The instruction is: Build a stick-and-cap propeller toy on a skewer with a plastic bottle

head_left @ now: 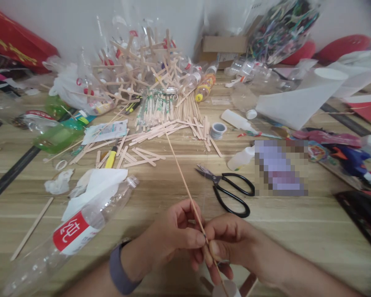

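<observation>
Above the wooden table (154, 187), the left hand (176, 231) and right hand (239, 243) both pinch a thin stick (183, 177); black-handled scissors (216, 180) lie nearby.

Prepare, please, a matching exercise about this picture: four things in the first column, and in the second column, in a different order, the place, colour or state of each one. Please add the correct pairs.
Things:
1. Scissors
2. Thin wooden stick
3. Large plastic bottle at the front left
4. Wristband

Descriptions:
A. Clear, with a red and white label
B. Purple-grey, around the left wrist
C. Held by the left hand and the right hand
D. Black-handled, lying on the table

Pairs: 1-D, 2-C, 3-A, 4-B
</observation>
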Motion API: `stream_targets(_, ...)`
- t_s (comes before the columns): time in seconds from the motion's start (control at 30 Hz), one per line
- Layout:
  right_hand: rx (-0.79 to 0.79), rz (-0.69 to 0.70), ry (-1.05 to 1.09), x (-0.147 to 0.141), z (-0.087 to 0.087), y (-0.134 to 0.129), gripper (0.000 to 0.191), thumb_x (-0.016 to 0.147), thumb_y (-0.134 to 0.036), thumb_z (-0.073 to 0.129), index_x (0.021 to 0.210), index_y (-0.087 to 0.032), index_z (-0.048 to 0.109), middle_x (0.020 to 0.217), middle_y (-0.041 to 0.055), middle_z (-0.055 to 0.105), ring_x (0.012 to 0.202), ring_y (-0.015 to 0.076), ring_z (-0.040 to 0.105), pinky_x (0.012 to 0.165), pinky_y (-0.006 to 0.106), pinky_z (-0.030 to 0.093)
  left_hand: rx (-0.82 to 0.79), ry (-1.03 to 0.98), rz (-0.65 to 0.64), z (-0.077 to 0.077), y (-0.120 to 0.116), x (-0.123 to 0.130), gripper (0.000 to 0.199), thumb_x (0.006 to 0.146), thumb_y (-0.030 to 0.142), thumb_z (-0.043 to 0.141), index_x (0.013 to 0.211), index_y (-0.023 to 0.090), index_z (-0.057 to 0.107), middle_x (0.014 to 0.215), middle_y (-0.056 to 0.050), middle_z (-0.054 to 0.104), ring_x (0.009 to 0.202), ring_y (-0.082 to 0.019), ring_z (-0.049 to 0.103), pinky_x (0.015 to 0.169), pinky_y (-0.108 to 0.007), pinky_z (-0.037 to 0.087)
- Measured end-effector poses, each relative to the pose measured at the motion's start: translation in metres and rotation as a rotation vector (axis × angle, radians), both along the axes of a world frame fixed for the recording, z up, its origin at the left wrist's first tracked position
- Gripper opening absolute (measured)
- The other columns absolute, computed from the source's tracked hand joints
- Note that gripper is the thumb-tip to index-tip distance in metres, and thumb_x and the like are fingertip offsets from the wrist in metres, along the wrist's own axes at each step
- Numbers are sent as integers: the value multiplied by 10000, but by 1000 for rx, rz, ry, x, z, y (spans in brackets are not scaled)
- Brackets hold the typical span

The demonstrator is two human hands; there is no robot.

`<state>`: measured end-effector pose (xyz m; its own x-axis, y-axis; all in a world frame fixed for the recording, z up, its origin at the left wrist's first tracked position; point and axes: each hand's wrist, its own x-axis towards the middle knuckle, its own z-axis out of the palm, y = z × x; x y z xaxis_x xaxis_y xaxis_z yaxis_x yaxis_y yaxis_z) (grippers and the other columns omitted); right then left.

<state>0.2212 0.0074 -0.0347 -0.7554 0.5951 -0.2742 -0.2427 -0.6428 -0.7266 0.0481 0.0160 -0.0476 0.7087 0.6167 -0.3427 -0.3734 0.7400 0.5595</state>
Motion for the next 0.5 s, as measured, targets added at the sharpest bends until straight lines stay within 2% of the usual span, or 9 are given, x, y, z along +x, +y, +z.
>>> stream_targets(0.27, -18, -15, 14, -1, 0, -1, 302, 805, -386, 722, 713, -107, 653, 702, 38, 690, 534, 47, 613, 444, 123, 374, 4, -37, 11, -4, -1, 1, 378, 644, 260, 848, 814, 151, 529, 600, 7, 661, 454, -87, 620, 407, -139, 509)
stream_targets(0.5, -3, -18, -18, -1, 2, 2, 329, 801, -407, 721, 721, -92, 669, 684, 46, 680, 525, 48, 597, 439, 128, 359, 45, -46, 56, -3, -2, 3, 252, 671, 252, 828, 762, 114, 638, 614, -3, 673, 452, -74, 620, 414, -127, 504)
